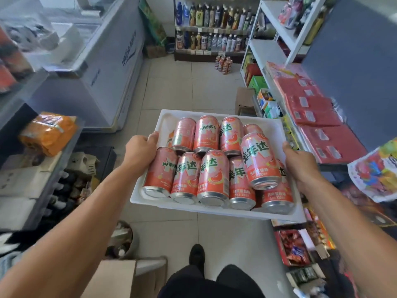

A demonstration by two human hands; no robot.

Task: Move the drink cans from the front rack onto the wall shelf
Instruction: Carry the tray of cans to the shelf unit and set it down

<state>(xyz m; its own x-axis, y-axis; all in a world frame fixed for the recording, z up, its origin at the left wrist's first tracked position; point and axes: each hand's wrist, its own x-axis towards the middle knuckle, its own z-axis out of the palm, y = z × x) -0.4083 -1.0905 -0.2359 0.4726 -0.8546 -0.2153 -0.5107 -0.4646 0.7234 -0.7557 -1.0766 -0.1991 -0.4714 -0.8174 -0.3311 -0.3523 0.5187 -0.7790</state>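
your left hand (140, 150) is gripping the left edge of the white tray (217, 211), thumb curling over its rim, and your right hand (300, 163) is clasping the right edge. the pink drink cans (212, 175) are lying on their sides in two rows in the tray, one riding on top at the right. the wall shelf (211, 29) of bottles is standing far ahead across the tiled floor (189, 87).

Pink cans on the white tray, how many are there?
11 pink cans show, all lying on the white tray: five in the near row, five in the far row with two half hidden, one on top at right. More may be hidden.
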